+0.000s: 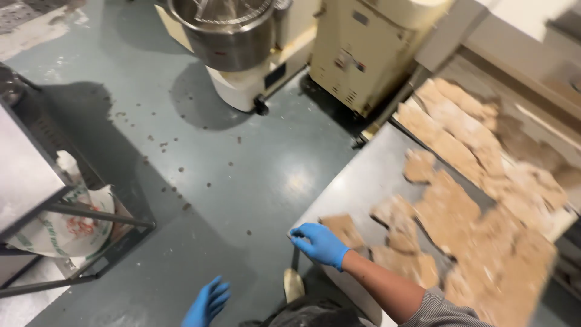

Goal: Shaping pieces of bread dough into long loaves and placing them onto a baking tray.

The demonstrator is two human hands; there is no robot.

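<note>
table: brushed metal, dull sheen | dough sheets: matt, rough | floor: smooth, slightly glossy | bowl: shiny steel

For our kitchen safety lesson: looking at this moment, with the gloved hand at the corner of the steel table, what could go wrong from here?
1. The dough pieces lie close to the steel table edge beside the right hand; a nudge could drop them.
2. Crumbs scattered on the floor could cause a slip.
3. The left hand hangs free, holding nothing, so it gives no support if balance is lost.
</note>
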